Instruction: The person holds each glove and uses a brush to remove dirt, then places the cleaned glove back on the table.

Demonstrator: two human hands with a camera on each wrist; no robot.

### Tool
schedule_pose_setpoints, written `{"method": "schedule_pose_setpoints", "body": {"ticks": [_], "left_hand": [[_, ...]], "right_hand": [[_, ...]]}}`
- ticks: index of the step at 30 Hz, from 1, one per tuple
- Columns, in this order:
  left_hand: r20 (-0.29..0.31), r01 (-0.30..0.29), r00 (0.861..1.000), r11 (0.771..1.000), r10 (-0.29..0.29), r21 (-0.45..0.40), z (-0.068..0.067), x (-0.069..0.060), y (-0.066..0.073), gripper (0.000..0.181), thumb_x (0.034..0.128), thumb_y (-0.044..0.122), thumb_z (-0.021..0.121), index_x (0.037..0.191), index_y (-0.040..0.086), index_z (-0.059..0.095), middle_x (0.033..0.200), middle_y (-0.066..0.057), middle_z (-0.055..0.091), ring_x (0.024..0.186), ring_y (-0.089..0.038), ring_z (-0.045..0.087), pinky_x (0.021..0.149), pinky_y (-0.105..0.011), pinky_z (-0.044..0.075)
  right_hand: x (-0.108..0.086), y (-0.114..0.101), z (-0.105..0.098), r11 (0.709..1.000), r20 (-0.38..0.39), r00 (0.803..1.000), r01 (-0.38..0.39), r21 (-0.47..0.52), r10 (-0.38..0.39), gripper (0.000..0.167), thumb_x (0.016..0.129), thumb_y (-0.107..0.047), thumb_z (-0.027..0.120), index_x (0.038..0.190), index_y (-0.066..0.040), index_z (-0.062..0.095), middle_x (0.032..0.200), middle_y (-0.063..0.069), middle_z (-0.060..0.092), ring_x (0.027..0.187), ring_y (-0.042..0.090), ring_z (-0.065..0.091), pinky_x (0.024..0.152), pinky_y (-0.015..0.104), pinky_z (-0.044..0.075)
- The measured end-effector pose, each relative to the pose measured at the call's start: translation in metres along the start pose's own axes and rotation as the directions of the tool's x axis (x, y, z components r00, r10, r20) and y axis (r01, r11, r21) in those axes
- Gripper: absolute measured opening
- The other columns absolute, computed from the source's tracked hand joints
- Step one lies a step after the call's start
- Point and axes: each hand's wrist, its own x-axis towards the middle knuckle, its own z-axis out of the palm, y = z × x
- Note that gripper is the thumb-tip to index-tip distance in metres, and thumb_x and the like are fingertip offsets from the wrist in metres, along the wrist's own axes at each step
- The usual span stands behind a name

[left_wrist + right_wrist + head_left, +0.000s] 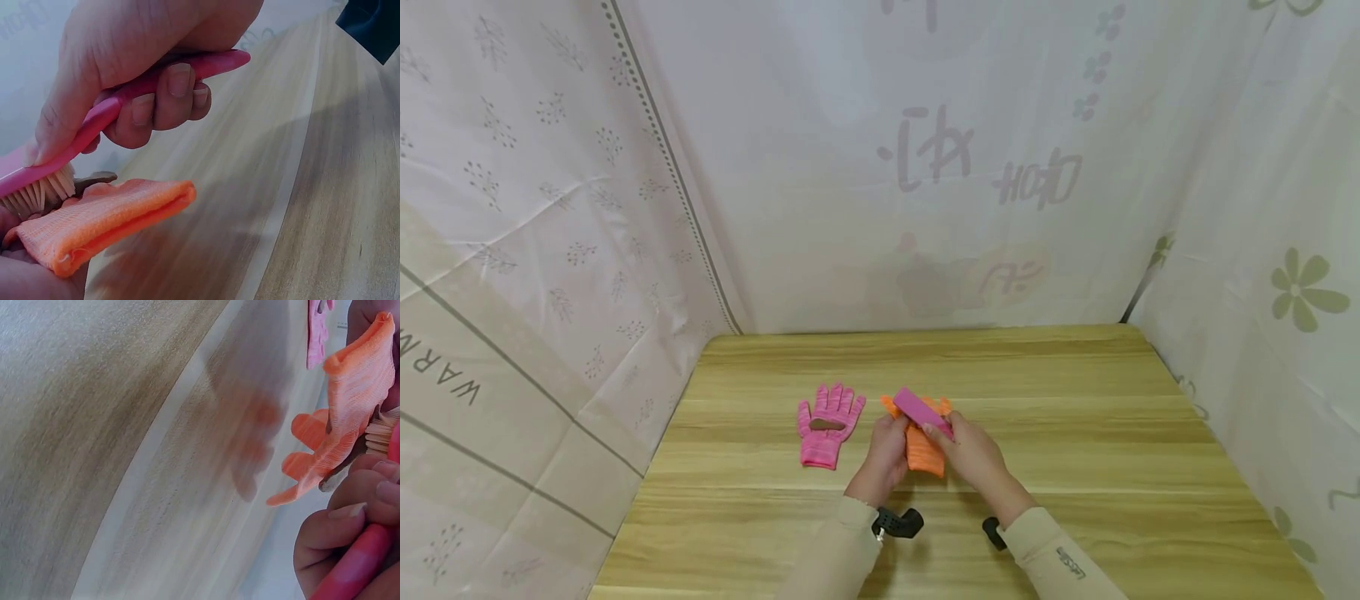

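My left hand [889, 452] holds an orange knit glove [927, 457] above the table, its cuff toward me. My right hand [976, 450] grips a pink scrubbing brush [917, 407] by its handle, with the thumb along the top of its back. In the left wrist view the pale bristles [39, 190] face down over the glove's far part. A dark brown patch [340, 472] shows beside the bristles in the right wrist view; whether they touch it I cannot tell. Left of my hands, a pink knit glove [822, 450] lies flat, a brown patch [827, 425] across its palm.
The wood-grain table [1075, 400] extends around both hands. Patterned pale curtains [865, 167] hang behind it and at both sides. Black straps with camera mounts [901, 523] sit on the wrists.
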Motion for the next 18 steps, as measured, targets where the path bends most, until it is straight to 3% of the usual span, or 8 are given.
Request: {"method": "schedule_pose_setpoints", "body": {"ticks": [6,12,18], "left_hand": [[-0.023,-0.012,1.0,1.0,0.012,0.003,-0.0005,0.0003,0.0018,0.036,0.1085,0.019,0.045,0.127,-0.008,0.058,0.108,-0.01,0.072,0.097,-0.014,0.069,0.083,-0.031,0.059],[-0.016,-0.016,1.0,1.0,0.016,0.024,-0.0013,-0.0007,0.0034,0.039,0.1088,0.019,0.042,0.134,-0.009,0.052,0.119,-0.016,0.068,0.105,-0.017,0.067,0.088,-0.033,0.058],[0.002,-0.004,1.0,1.0,0.004,0.022,-0.0011,-0.0024,0.0044,0.038,0.11,0.022,0.042,0.13,-0.007,0.055,0.115,-0.013,0.07,0.102,-0.017,0.069,0.086,-0.034,0.059]], "right_hand": [[0.0016,0.0011,0.0,0.999,0.0,1.0,0.0,-0.039,0.0,0.043,0.101,-0.052,0.056,0.103,-0.009,0.056,0.072,0.002,0.046,0.062,0.018,0.045,0.054,0.03,0.031],[0.0007,0.0022,-0.0022,0.998,-0.011,1.0,0.01,-0.056,-0.011,0.041,0.101,-0.051,0.056,0.105,-0.01,0.058,0.071,0.003,0.048,0.062,0.018,0.045,0.054,0.03,0.032],[-0.0018,0.003,-0.0049,0.998,-0.016,1.0,0.016,-0.053,-0.017,0.042,0.102,-0.049,0.055,0.108,-0.008,0.059,0.069,0.002,0.049,0.059,0.017,0.044,0.053,0.03,0.031]]}}
